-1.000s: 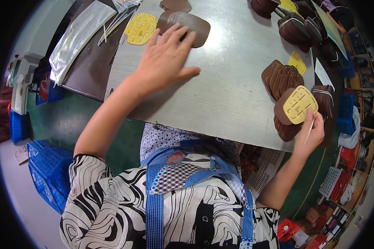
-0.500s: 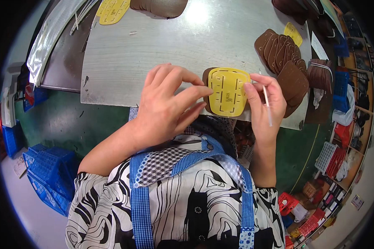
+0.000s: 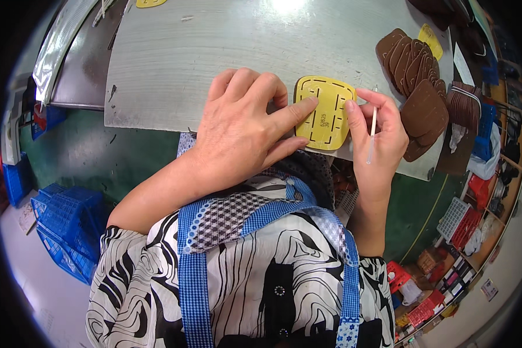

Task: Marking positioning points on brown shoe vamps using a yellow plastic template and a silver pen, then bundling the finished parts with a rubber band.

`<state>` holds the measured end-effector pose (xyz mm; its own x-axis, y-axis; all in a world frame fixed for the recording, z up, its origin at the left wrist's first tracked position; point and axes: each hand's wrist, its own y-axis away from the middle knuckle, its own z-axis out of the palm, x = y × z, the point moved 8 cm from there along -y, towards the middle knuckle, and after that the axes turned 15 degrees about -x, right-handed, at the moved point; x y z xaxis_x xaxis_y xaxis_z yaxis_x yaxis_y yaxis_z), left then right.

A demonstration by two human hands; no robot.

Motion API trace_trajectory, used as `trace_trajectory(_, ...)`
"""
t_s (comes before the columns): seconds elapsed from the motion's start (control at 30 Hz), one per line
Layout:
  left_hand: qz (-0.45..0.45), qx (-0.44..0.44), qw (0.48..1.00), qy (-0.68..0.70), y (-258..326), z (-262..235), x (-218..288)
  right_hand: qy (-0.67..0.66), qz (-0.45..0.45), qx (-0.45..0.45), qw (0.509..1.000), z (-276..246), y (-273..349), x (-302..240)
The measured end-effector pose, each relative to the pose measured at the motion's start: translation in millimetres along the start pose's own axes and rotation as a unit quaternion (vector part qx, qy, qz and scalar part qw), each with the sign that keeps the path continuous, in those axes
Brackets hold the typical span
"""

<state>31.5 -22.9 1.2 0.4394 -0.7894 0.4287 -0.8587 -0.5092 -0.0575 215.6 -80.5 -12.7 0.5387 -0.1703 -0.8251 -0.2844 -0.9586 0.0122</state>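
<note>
A yellow slotted template (image 3: 330, 116) lies by the table's near edge, on a brown piece that shows only as a thin dark rim at its left. My left hand (image 3: 240, 119) presses it down with the outstretched index finger; its thumb rests by the lower left edge, other fingers bent and apart. My right hand (image 3: 380, 130) has its thumb and fingertips at the template's right edge. A slim, pale pen-like stick (image 3: 372, 136) is held in that same hand, tilted, its thin tip pointing away from me.
Brown slotted pieces (image 3: 409, 64) lie fanned out on the right of the table (image 3: 156, 87), with larger brown pieces (image 3: 425, 113) nearer. Behind them is another yellow template (image 3: 429, 42). A tied brown bundle (image 3: 465, 104) sits further right. Blue crates (image 3: 69, 226) stand on the floor at left.
My left hand has come down onto the template, its index finger now on top. The template now covers nearly all of the brown piece. The view has shifted slightly.
</note>
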Motion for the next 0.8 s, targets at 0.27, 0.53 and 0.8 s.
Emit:
trace_trajectory(0.27,-0.006,0.01,1.0,0.0,-1,-1,1,0.051,-0.092,-0.011,0.994,-13,-4,-18)
trace_trajectory(0.53,-0.01,-0.021,0.999,-0.025,-2,3,0,-0.035,-0.118,-0.188,0.974,24,-21,-39)
trace_trajectory(0.8,-0.008,-0.006,1.0,-0.027,-2,2,2,0.109,-0.134,-0.075,0.982,14,-35,-31)
